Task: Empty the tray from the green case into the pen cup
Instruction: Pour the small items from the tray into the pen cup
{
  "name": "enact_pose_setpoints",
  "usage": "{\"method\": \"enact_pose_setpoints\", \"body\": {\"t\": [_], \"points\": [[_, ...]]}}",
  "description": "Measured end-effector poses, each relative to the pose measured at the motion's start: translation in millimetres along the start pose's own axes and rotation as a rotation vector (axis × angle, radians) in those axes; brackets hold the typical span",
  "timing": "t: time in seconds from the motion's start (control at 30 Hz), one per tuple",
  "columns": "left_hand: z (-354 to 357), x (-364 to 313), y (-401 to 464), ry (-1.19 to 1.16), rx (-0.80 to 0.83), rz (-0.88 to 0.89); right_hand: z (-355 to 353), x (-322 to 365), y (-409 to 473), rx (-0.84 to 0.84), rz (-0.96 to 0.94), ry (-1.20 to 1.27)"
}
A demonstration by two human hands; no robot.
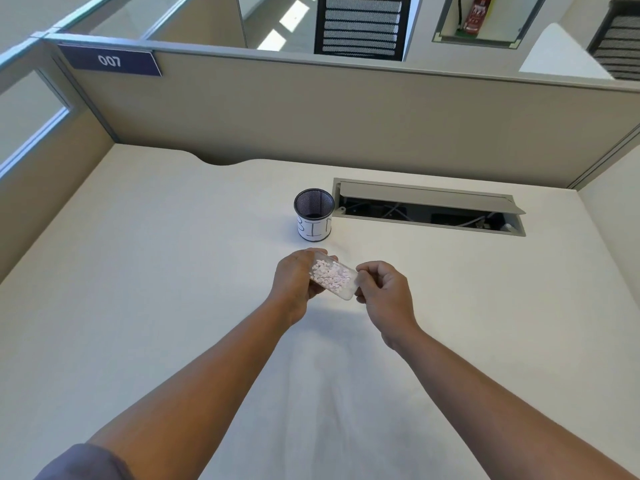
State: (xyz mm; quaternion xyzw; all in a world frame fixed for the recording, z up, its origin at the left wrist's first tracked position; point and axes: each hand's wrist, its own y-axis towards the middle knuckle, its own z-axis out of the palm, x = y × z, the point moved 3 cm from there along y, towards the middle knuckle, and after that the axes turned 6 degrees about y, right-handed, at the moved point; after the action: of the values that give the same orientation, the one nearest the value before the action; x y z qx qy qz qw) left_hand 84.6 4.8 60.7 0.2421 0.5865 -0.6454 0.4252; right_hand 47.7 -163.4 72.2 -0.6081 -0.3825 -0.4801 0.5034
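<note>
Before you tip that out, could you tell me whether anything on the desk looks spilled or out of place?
Nothing is spilled. The only oddity is the cable hatch right of the pen cup, whose lid stands open, showing wires.

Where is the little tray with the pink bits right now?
In the head view the clear tray is held between the left hand and right hand, above the desk, just in front of the mesh pen cup.

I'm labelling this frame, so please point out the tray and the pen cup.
tray (333, 279): head view, on the pale bits lying in its middle.
pen cup (314, 229): head view, on the white label on its front.
</note>
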Motion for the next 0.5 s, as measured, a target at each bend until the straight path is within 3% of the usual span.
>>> {"method": "enact_pose_setpoints", "body": {"t": [0.2, 0.5], "points": [[2, -12, 3, -0.008, -0.015, 0.017, 6, -4, -1, 0.172, 0.022, 0.069], [5, -19, 17, -0.007, -0.044, 0.048, 11, -5, 12, 0.213, -0.004, 0.089]]}}
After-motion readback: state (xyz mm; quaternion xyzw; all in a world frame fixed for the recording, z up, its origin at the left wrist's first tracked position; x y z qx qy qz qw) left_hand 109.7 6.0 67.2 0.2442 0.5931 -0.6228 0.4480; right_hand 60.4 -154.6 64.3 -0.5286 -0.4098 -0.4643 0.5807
